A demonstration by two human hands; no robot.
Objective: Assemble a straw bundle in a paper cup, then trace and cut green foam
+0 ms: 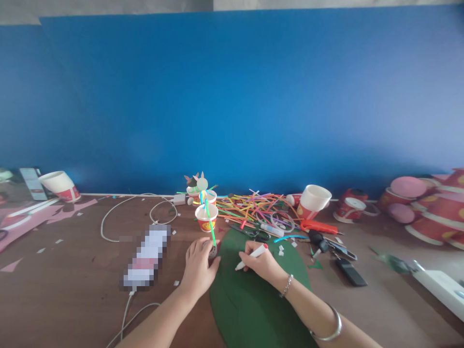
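My left hand (199, 267) curls around a small round speckled thing (213, 251) at the left edge of a green paper sheet (253, 309). A bright green straw-like stick (211, 228) slants up from beside those fingers, across the front of a red and white paper cup (206, 217). The kind of the round thing is partly hidden by the fingers. My right hand (259, 263) grips a white marker (252, 256) with a red end, its tip pointing down left just above the green paper. Behind the cup stand small paper figures (202, 184) on sticks.
Many coloured pipe cleaners (250, 205) lie at the back, by scissors (255, 234) and a glue stick (271, 229). At right are an orange glue gun (319, 226), keys (319, 244), several paper cups (314, 200) and a power strip (438, 285). A phone (147, 256) with a cable lies left.
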